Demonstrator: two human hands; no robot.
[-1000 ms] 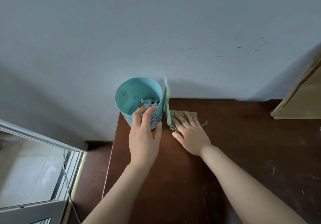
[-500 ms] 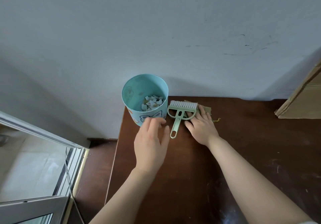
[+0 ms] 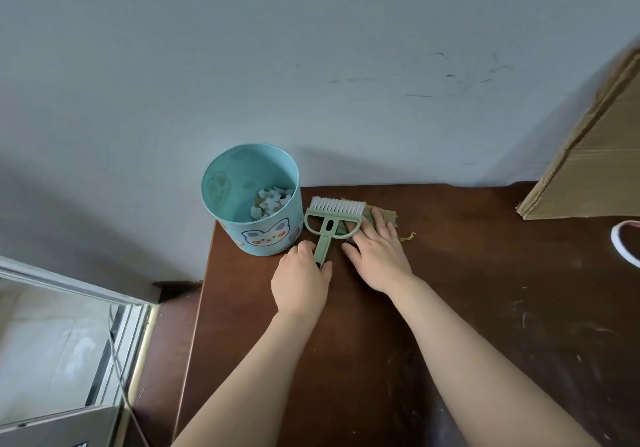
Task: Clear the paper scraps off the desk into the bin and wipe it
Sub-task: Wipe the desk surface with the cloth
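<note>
A light blue round bin (image 3: 221,200) with a cat picture stands at the desk's back left corner, with paper scraps (image 3: 268,201) inside. Just right of it a green hand brush (image 3: 330,219) with white bristles lies flat on the dark wooden desk (image 3: 467,273). My left hand (image 3: 300,278) holds the end of the brush handle between thumb and fingers. My right hand (image 3: 379,254) lies flat with straight fingers on a green cloth (image 3: 386,216), which is partly under the brush head.
A sheet of cardboard (image 3: 595,155) leans against the wall at the back right. A white-rimmed round object (image 3: 623,242) shows at the right edge. The desk's left edge drops to a floor and a window frame (image 3: 114,325).
My left hand let go of the bin and moved right to take the brush handle. The brush, upright a second ago, now lies flat. My right hand stays on the cloth.
</note>
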